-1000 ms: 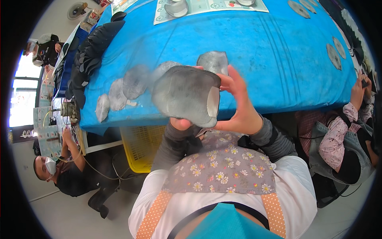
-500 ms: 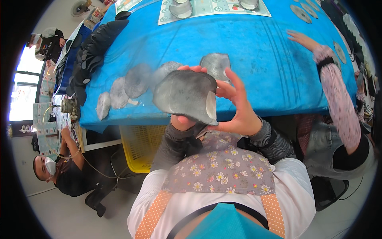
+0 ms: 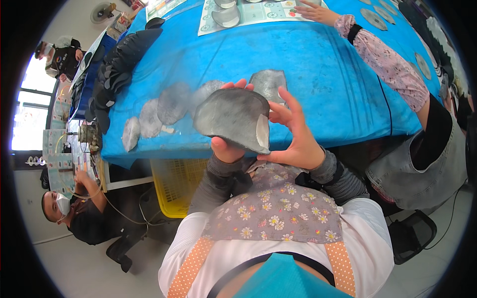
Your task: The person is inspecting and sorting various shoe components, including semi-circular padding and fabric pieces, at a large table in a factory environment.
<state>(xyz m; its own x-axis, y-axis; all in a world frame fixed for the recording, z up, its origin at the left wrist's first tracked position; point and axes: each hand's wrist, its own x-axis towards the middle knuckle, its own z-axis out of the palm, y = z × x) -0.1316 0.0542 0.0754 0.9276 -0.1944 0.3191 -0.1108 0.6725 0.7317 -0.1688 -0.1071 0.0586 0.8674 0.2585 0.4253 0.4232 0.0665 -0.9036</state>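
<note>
I hold a curved grey pad [image 3: 231, 119] with a dark edge and a pale strip along its right side, above the near table edge. My left hand [image 3: 227, 150] grips it from beneath, thumb at the near edge, fingertips showing over the far edge. At the right side, my right hand [image 3: 304, 145] has its thumb at the near corner and its fingers spread up along the strip. Behind lie similar flat grey pieces, among them a squarish one [image 3: 269, 84], an oval one [image 3: 173, 104] and a small one [image 3: 131, 134].
A blue cloth [image 3: 328, 94] covers the table. A co-worker's hand [image 3: 318, 12] reaches over a patterned mat [image 3: 253, 17] bearing grey pieces. Dark pieces [image 3: 119, 62] are piled at left. A yellow basket [image 3: 174, 191] stands below the edge. Another person [image 3: 94, 213] sits at left.
The co-worker's arm on the right has swung far and leftward to the patterned mat. My hands keep their hold; the pad is tilted very slightly differently.
</note>
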